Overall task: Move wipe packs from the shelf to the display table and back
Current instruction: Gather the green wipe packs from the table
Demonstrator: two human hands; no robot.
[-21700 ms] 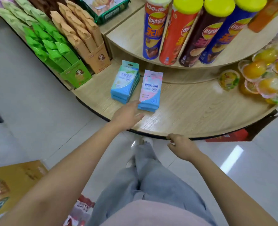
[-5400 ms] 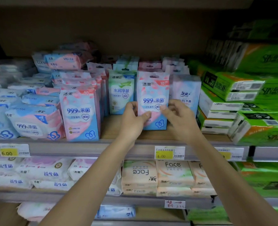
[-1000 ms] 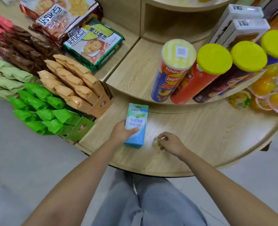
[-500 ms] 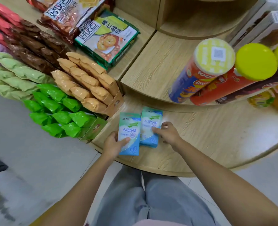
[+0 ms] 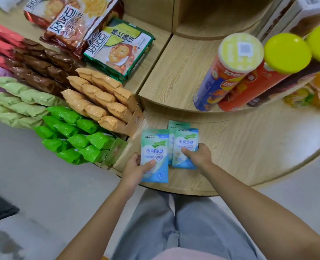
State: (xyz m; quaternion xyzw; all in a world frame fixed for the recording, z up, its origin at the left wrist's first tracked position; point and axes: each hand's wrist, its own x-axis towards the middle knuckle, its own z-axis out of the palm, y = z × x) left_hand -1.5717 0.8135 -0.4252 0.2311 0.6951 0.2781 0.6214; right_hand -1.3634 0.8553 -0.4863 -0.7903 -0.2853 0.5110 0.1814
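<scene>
- Left hand point(image 5: 134, 170) grips a flat pale blue-and-green plastic wipe pack point(image 5: 155, 145) near its lower left corner, thumb across the front and fingers behind. Can't tell if it's lifted or resting on the wood.
- Right hand point(image 5: 197, 156) clamps a second matching wipe pack point(image 5: 186, 139) from its 3 o'clock edge, thumb pressed on the face. A third pack point(image 5: 176, 125) peeks out from underneath it, toward 12 o'clock.
- All of this sits at the near rim of the round light-wood display table point(image 5: 249, 147), roughly 7 o'clock from the tall crisp tubes with yellow lids point(image 5: 221, 81).
- The bit that matters: both gripped packs have their long axes running 12 to 6. They lie side by side, almost touching, with the left-hand one at 9 o'clock of the other.
- My guess is each hand handles its own pack. The buried third one is nearer the right hand.
</scene>
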